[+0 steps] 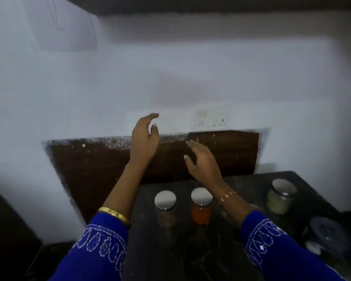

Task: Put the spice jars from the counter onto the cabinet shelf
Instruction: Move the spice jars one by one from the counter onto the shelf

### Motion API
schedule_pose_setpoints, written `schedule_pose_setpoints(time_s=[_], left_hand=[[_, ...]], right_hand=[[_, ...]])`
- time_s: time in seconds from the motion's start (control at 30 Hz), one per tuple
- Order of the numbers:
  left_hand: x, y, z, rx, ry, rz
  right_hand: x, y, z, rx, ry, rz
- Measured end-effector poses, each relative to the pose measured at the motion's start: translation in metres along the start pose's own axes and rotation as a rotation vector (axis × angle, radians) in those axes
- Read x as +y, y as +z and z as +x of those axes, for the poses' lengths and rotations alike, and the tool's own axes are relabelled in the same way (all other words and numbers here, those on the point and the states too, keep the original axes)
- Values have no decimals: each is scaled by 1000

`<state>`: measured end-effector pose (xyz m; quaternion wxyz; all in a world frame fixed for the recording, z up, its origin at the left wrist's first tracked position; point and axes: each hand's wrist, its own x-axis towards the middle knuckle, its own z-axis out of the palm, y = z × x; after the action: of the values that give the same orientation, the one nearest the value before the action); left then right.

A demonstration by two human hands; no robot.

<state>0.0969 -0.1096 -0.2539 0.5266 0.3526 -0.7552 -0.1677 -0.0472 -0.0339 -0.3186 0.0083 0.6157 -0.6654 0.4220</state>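
Step in hand, as I judge it: between jars. Neither of my hands carries anything and three jars still stand on the counter (pixel 241 230); no jar is yet in my grip.

Near:
- Blue embroidered sleeves, both forearms raised over the counter. Gold bangle (pixel 115 214) on my left wrist.
- Dark round lidded item (pixel 325 233) at the counter's right edge, blurred; I cannot tell what it is.

Middle, on the counter:
- Brown jar (pixel 165 208), pale lid, upright, just beside the next.
- Orange jar (pixel 201 206), pale lid, upright, directly under my right forearm.
- Green jar (pixel 281 197), upright, well apart to the right.

Above the jars:
- My right hand (pixel 201 161), fingers spread and relaxed, grip wide, holding nothing.
- My left hand (pixel 145 136), higher, fingers loosely bent, grip wide, also holding nothing.

Far:
- Dark brown panel (pixel 89 169) against the pale wall.
- Socket plate (pixel 211 116) on the wall.
- Dark band (pixel 211 6) along the top; perhaps the cabinet's underside, shelf itself not shown.

Next move, my judgement: lower the right hand, close round the orange jar below its lid, lift straight up to clear the brown jar.

Obstacles: neighbouring jars stand close; my right forearm could knock a lid.
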Motion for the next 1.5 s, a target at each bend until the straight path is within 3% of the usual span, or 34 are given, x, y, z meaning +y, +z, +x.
schedule_pose_setpoints(time_s=[0.27, 0.5, 0.7, 0.9, 1.03, 1.17, 1.33, 1.5], left_hand=[[-77, 9, -95, -222, -359, 13], [-121, 19, -159, -429, -579, 56], [-140, 25, -184, -467, -760, -16], [-143, 22, -200, -419, -869, -99], [-140, 22, -206, -409, -896, -157], [-128, 23, -207, -412, -913, -201], [-110, 20, -210, -370, -914, -273], [-74, 11, -214, -481, -912, -498]], right_hand=[[26, 63, -64, -377, 236, -71], [27, 102, -61, -627, 265, -145], [26, 134, -47, -800, 213, -328], [38, 154, -49, -714, 216, -343], [43, 147, -56, -549, 264, -245], [44, 133, -78, -493, 265, -123], [34, 111, -121, -346, 512, 364], [18, 76, -138, -218, 748, 850]])
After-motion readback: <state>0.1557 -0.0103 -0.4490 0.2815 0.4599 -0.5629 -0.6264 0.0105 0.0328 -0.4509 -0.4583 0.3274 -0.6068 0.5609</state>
